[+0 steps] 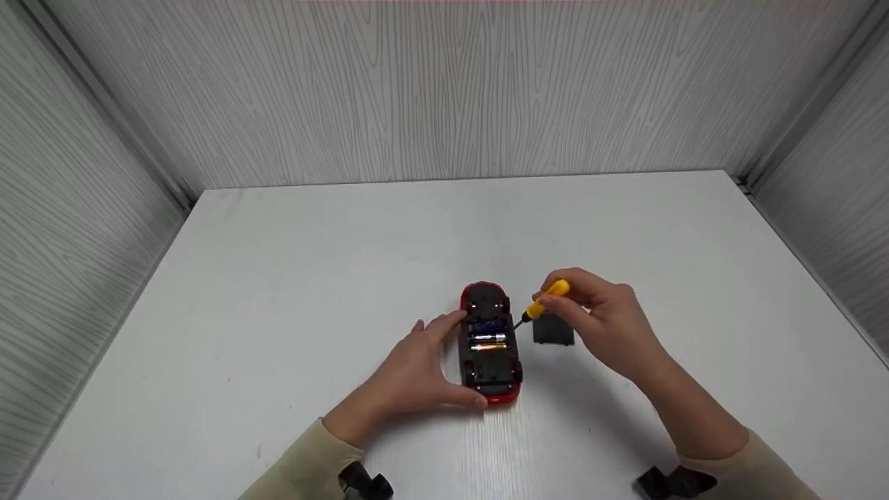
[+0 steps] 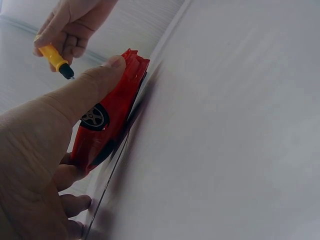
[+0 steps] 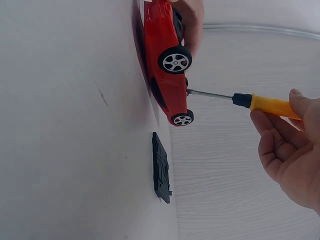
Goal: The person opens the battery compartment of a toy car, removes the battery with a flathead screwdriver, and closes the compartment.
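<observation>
One right hand (image 1: 608, 319), fingers closed on a screwdriver (image 3: 266, 104), left hand (image 1: 417, 368), fingers spread wide, gripping a toy car (image 1: 492, 361)

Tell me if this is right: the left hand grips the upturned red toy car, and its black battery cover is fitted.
Not fitted: the head view shows the black battery cover lying on the table beside the car, which the left hand does grip.

Toy car (image 1: 494, 367): red, underside up, batteries (image 1: 489, 340) in uncovered bay.
Left hand (image 1: 414, 368): grips the car, thumb at its near end.
Right hand (image 1: 609, 321): pinches yellow screwdriver (image 1: 536, 308), tip at car's right edge.
Dark panel (image 1: 553, 330): flat on white table (image 1: 312, 278), right of car.
</observation>
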Motion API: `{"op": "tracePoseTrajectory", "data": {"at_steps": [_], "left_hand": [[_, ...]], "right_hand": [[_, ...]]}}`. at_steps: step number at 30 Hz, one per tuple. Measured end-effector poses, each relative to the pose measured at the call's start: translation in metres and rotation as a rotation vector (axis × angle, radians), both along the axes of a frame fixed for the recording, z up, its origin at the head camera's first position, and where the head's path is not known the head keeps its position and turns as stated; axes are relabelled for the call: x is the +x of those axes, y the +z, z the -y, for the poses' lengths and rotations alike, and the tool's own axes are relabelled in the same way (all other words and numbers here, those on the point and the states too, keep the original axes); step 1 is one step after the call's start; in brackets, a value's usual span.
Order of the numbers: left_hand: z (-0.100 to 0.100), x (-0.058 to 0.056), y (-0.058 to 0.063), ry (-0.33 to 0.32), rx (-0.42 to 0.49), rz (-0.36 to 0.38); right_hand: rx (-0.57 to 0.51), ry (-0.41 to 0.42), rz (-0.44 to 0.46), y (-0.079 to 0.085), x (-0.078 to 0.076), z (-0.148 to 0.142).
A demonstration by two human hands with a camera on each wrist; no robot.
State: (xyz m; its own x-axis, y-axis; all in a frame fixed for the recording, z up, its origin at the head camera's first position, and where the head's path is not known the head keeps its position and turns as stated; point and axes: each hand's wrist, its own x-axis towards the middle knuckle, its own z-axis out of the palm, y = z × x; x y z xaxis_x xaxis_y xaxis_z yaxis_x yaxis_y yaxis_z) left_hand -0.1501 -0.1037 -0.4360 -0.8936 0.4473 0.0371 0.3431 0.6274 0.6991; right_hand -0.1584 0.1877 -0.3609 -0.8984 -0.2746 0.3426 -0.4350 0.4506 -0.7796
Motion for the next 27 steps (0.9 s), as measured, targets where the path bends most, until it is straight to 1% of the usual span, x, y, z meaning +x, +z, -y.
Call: {"op": "tracePoseTrajectory", "data": {"at_steps": [4, 13, 20, 27], "left_hand": [[-0.0014, 0.0021, 0.0014, 0.0, 0.001, 0.009], [-0.0027, 0.0037, 0.0007, -0.004, 0.006, 0.005], [-0.0032, 0.0054, -0.001, 0.006, 0.009, 0.012], [-0.0036, 0.0061, -0.0012, 0.001, 0.007, 0.0]], "right_hand": [[0.013, 0.004, 0.0, -0.0023, 0.0021, 0.0017], [0.048, -0.023, 0.006, -0.0058, 0.0048, 0.0033], [0.045, -0.018, 0.018, -0.0071, 0.0043, 0.0051], [0.035, -0.025, 0.039, -0.0099, 0.0023, 0.0035]]}}
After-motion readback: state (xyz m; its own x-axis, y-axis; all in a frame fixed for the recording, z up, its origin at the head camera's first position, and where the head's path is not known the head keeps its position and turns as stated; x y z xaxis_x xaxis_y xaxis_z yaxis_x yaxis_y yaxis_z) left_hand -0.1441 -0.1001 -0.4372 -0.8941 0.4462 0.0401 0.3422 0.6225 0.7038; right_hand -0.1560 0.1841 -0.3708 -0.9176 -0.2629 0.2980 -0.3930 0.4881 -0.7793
